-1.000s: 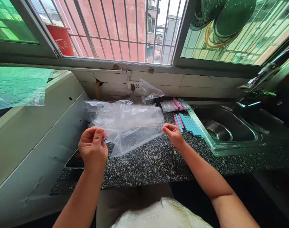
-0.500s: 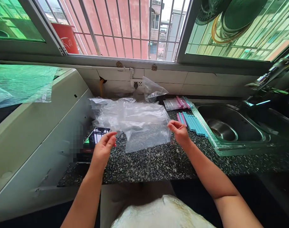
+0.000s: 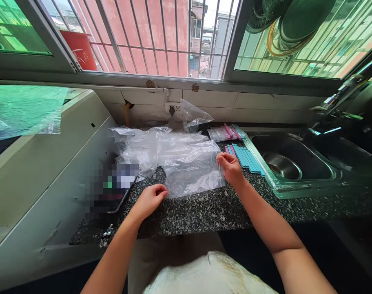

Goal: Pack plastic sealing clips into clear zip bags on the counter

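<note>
A clear plastic bag (image 3: 192,175) lies flat at the front of a pile of similar clear bags (image 3: 140,145) on the speckled countertop. My right hand (image 3: 231,167) pinches the right edge of this front bag. At its lower left corner is my left hand (image 3: 151,198), thumb and fingers closed together on the plastic. Just beyond my right hand, several teal and pink strips (image 3: 247,157) lie side by side. Behind them, more pink strips (image 3: 231,131) rest by a small clear packet (image 3: 218,134).
A steel sink (image 3: 290,159) with a faucet (image 3: 329,106) is on the right. A phone (image 3: 129,179), partly blurred out, lies left of the bags. A pale appliance (image 3: 60,163) borders the left side. The wall socket (image 3: 173,108) and barred window (image 3: 161,41) are behind.
My left hand has moved right and toward me, from beside the phone to the bag's lower left corner, and closed on it. The front bag has shifted slightly; my right hand keeps its pinch.
</note>
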### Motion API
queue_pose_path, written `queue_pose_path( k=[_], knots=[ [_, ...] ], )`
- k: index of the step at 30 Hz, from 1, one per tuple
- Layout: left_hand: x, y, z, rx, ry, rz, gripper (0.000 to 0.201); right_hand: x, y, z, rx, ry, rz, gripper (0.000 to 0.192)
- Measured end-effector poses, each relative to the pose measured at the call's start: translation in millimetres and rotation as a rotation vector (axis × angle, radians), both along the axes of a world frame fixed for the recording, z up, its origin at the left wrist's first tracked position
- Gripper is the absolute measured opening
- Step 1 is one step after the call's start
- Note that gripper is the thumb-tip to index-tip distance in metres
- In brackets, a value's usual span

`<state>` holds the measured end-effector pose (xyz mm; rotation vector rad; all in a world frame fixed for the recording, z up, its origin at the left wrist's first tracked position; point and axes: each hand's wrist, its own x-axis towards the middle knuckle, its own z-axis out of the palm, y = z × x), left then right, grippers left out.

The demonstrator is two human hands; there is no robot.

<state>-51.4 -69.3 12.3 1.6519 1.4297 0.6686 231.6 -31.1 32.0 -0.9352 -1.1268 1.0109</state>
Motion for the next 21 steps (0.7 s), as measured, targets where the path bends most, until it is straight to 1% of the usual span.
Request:
queue_pose_path(
  k=[4,8,11,15,17,21],
  knots=[
    [-5,-3,5.7,-0.013,-0.235,0.094,0.027,4,1,-4.3,0.004,-0.056,0.024,0.035],
    [-14,-4,4.2,-0.078,-0.488,0.222,0.034,3,-2,-4.8,0.055,-0.247,0.113,0.045],
    [-18,-4,5.0,-0.068,-0.611,0.27,0.034,0,-6,-1.0,0.113,-0.439,0.163,0.041],
    [-17,-9,16.4,-0.031,-0.764,0.301,0.031,-1,-11,5.2,0.212,-0.593,0.178,0.035],
    [-14,-11,24.5,0.003,-0.824,0.322,0.03,2,-12,8.6,0.228,-0.639,0.247,0.033],
    [-8,-14,39.3,0.102,-0.91,0.393,0.028,8,-16,14.1,0.209,-0.663,0.476,0.034]
  ],
)
